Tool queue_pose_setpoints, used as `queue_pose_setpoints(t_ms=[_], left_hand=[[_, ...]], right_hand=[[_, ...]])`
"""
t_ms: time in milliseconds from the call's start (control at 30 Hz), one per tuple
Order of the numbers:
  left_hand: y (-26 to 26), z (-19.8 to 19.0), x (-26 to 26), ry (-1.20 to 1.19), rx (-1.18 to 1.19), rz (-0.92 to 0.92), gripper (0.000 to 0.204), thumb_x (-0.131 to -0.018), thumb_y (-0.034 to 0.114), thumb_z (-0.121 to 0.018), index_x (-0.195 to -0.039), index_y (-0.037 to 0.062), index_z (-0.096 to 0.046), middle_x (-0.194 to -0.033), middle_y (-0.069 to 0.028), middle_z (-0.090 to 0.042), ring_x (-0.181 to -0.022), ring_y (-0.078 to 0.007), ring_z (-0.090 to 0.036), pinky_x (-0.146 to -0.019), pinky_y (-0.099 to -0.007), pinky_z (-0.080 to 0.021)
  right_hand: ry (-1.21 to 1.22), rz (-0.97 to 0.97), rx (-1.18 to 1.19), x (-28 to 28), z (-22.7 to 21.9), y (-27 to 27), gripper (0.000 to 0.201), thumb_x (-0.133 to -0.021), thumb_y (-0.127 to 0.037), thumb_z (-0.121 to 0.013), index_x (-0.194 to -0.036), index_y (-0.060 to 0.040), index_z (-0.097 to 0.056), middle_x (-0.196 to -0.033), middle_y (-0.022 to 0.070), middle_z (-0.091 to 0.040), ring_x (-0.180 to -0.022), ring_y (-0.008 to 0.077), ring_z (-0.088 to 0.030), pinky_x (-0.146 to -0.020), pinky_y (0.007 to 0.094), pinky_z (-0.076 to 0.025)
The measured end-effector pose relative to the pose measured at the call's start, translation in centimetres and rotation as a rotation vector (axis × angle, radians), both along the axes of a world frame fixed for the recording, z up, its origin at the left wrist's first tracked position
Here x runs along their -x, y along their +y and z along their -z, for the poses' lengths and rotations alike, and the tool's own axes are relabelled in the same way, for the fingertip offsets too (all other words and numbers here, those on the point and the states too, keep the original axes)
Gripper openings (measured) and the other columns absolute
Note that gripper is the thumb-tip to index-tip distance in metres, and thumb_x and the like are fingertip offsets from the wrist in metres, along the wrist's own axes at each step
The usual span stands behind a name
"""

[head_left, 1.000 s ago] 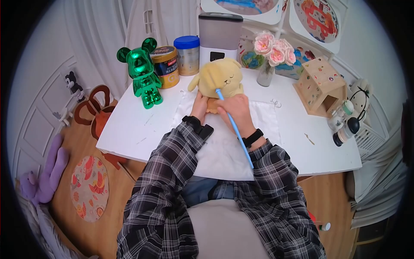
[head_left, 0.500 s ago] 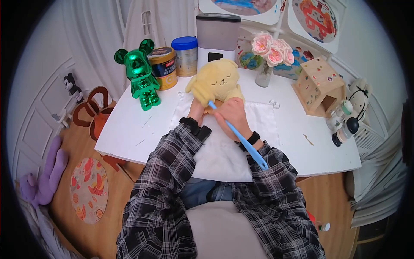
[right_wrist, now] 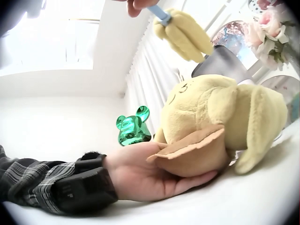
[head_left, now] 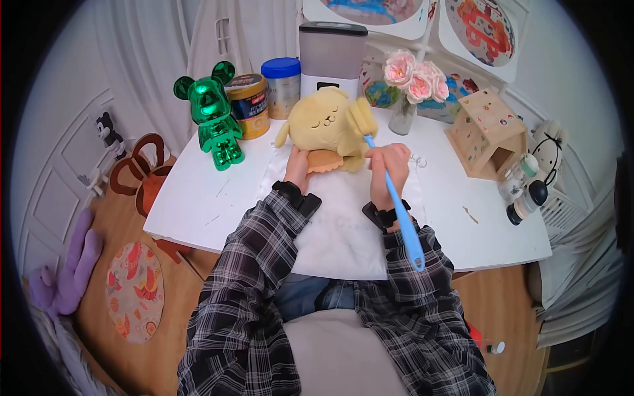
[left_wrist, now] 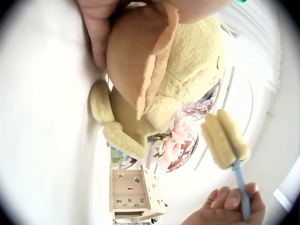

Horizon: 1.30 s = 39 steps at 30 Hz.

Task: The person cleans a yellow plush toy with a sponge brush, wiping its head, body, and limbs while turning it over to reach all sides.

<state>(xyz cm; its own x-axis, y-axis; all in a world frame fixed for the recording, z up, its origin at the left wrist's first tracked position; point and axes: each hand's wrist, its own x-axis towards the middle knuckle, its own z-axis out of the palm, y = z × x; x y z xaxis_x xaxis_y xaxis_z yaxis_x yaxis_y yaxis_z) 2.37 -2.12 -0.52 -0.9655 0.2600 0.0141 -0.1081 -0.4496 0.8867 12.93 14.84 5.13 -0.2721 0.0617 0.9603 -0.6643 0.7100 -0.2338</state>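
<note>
A yellow plush dog (head_left: 327,122) sits upright on a white cloth (head_left: 343,221) at the middle of the white table (head_left: 198,198). My left hand (head_left: 298,168) grips its base from the near side, fingers round the brown cape (right_wrist: 187,150). My right hand (head_left: 388,162) grips a blue-handled brush (head_left: 399,208). The brush's yellow sponge head (head_left: 362,115) is at the plush's right ear. In the left wrist view the sponge head (left_wrist: 225,138) hangs just clear of the plush (left_wrist: 187,70). The right wrist view shows the sponge head (right_wrist: 185,35) above the plush (right_wrist: 211,117) and my left hand (right_wrist: 145,176).
A shiny green bear figure (head_left: 211,115) stands at the table's left. Two cans (head_left: 249,104) and a grey-topped appliance (head_left: 332,56) stand behind the plush. A vase of pink roses (head_left: 409,86), a wooden house (head_left: 489,132) and small bottles (head_left: 525,191) fill the right side.
My right hand has swung the brush from the plush's front over to its right ear. The plush has turned a little to the left in my left hand.
</note>
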Motion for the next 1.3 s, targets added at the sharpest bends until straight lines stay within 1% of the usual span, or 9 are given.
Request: queue_pose_setpoints(t_ms=[33, 233, 433, 667, 833, 933, 1100, 1200, 1300], left_hand=[[0.0, -0.2, -0.2, 0.001, -0.003, -0.006, 0.03, -0.098, 0.017, -0.035, -0.128, 0.0112, -0.037, -0.119, -0.0123, -0.056, -0.101, -0.0217, -0.062, -0.081, -0.0356, -0.054], [0.5, 0.3, 0.0, 0.062, 0.001, -0.054, 0.029, -0.098, 0.015, -0.037, -0.126, 0.0113, -0.04, -0.117, -0.01, -0.057, -0.099, -0.0193, -0.062, -0.078, -0.0327, -0.054], [0.5, 2.0, 1.6, 0.068, -0.035, -0.076, 0.028, -0.098, 0.016, -0.038, -0.125, 0.0123, -0.041, -0.115, -0.0087, -0.058, -0.096, -0.0186, -0.063, -0.076, -0.0324, -0.054], [0.2, 0.8, 0.4, 0.075, -0.143, -0.017, 0.029, -0.099, 0.017, -0.037, -0.126, 0.012, -0.041, -0.114, -0.0081, -0.059, -0.097, -0.0191, -0.063, -0.077, -0.033, -0.054], [0.4, 0.9, 0.7, 0.06, -0.05, -0.081, 0.034, -0.097, 0.012, -0.038, -0.131, 0.0091, -0.04, -0.12, -0.0092, -0.056, -0.104, -0.0202, -0.061, -0.084, -0.0322, -0.053], [0.8, 0.9, 0.6, 0.106, -0.072, -0.108, 0.035, -0.096, 0.009, -0.038, -0.131, 0.0083, -0.039, -0.121, -0.0097, -0.055, -0.105, -0.0207, -0.06, -0.086, -0.0327, -0.052], [0.8, -0.1, -0.5, 0.059, -0.017, -0.098, 0.036, -0.095, 0.005, -0.037, -0.131, 0.0065, -0.039, -0.123, -0.0109, -0.055, -0.107, -0.0216, -0.059, -0.089, -0.0334, -0.051], [0.6, 0.5, 0.0, 0.088, -0.084, -0.112, 0.036, -0.095, 0.005, -0.039, -0.131, 0.0058, -0.04, -0.123, -0.0115, -0.055, -0.108, -0.0221, -0.059, -0.089, -0.0334, -0.05], [0.7, 1.6, 1.2, 0.127, -0.106, -0.135, 0.035, -0.095, 0.006, -0.039, -0.13, 0.0058, -0.041, -0.122, -0.0117, -0.055, -0.107, -0.0221, -0.059, -0.089, -0.034, -0.05]], right_hand=[[-0.004, -0.068, -0.041, 0.0, -0.1, -0.5, 0.014, -0.084, -0.01, -0.052, -0.081, -0.0044, -0.065, -0.074, 0.0056, -0.06, -0.076, 0.0247, -0.053, -0.081, 0.0364, -0.039], [-0.18, -0.249, -0.346, 0.6, 0.1, -3.5, 0.018, -0.078, -0.004, -0.06, -0.094, -0.0081, -0.067, -0.089, 0.0062, -0.061, -0.09, 0.0265, -0.053, -0.081, 0.0369, -0.04], [-0.1, 0.083, -0.129, 0.0, -0.3, -0.6, 0.019, -0.073, 0.002, -0.06, -0.09, -0.0052, -0.066, -0.086, 0.0078, -0.062, -0.083, 0.0274, -0.055, -0.081, 0.0369, -0.04], [-0.073, -0.28, -0.389, 0.1, -0.3, -3.7, 0.023, -0.068, 0.002, -0.063, -0.089, -0.0059, -0.066, -0.086, 0.0069, -0.062, -0.081, 0.0277, -0.056, -0.083, 0.0387, -0.041], [0.014, -0.056, -0.154, 0.1, -0.5, -1.3, 0.014, -0.065, 0.003, -0.06, -0.074, -0.0061, -0.065, -0.068, 0.0073, -0.059, -0.071, 0.0273, -0.054, -0.078, 0.0377, -0.039], [0.044, -0.005, -0.16, -0.8, -1.2, -0.7, 0.016, -0.065, 0.004, -0.058, -0.077, -0.0052, -0.065, -0.07, 0.0077, -0.06, -0.071, 0.0285, -0.053, -0.078, 0.0377, -0.039], [-0.07, -0.147, -0.335, -0.1, -0.6, -3.6, 0.034, -0.068, -0.003, -0.067, -0.101, -0.0119, -0.067, -0.092, 0.0029, -0.063, -0.094, 0.0255, -0.052, -0.085, 0.0369, -0.04], [-0.073, -0.008, -0.35, 0.7, -0.3, -2.7, 0.027, -0.071, -0.001, -0.064, -0.096, -0.0086, -0.066, -0.086, 0.0046, -0.063, -0.088, 0.0267, -0.053, -0.084, 0.0377, -0.04], [0.006, 0.115, -0.138, 0.9, 0.1, -0.4, 0.02, -0.072, 0.001, -0.061, -0.09, -0.0052, -0.065, -0.08, 0.0059, -0.061, -0.082, 0.0278, -0.053, -0.081, 0.0391, -0.04]])
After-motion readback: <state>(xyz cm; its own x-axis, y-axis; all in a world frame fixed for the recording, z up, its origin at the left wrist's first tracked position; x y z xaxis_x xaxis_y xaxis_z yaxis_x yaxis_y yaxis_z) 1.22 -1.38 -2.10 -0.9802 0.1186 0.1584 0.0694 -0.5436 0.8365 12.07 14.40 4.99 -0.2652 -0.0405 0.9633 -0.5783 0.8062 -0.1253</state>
